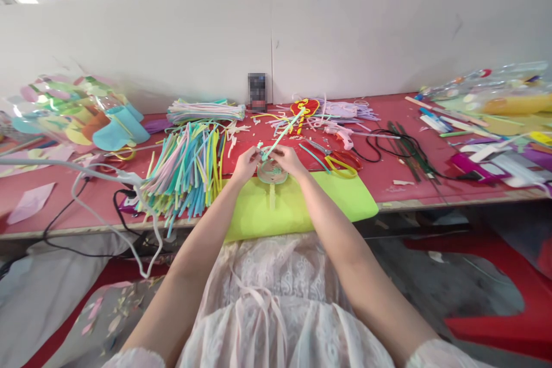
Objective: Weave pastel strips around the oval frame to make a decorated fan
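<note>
Here, the fingers of your left hand (246, 164) and right hand (288, 160) were pinched together on the lower end of a pale green pipe cleaner (280, 137), held just above a small round craft piece (271, 173) on the lime-green felt sheet (345, 198). The stem slanted up and away from you. A heap of pastel pipe cleaners (190, 169) lay left, yellow-handled scissors (340, 165) right, all on the red desk (388, 175).

Both forearms extended forward; left hand (245, 164), right hand (288, 161) close together, fingers pinched.
</note>
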The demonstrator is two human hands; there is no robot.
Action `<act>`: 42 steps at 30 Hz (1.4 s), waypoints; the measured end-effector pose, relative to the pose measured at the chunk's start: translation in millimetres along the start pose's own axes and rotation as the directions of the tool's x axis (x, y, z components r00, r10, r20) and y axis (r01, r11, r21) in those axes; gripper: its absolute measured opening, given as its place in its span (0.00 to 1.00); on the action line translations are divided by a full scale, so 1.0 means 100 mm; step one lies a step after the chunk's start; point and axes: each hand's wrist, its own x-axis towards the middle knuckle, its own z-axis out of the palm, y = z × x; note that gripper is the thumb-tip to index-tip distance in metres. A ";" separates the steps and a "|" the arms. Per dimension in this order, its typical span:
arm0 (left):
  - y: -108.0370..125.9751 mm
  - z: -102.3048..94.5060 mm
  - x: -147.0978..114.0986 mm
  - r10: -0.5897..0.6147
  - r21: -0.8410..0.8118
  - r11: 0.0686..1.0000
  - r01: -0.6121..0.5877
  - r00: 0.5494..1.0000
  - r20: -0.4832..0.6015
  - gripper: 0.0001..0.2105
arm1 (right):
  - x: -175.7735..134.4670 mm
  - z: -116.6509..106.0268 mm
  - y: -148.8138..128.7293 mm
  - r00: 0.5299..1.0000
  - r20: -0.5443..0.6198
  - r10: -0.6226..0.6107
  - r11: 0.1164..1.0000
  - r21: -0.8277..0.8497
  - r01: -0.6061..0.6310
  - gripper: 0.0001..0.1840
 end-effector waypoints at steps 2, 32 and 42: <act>0.02 -0.02 0.00 0.006 0.045 0.999 -0.006 1.000 0.001 0.06 | 0.01 -0.01 0.03 1.000 -0.012 -0.010 0.998 -0.070 0.010 0.18; -0.08 -0.13 0.06 -0.024 -0.154 0.987 0.048 0.988 0.154 0.10 | -0.04 0.02 -0.07 0.990 0.124 0.064 0.989 0.126 -0.080 0.14; -0.17 -0.16 0.08 -0.042 -0.152 0.985 0.081 0.969 0.245 0.12 | -0.03 0.02 -0.06 0.989 0.139 0.039 0.998 0.035 -0.044 0.13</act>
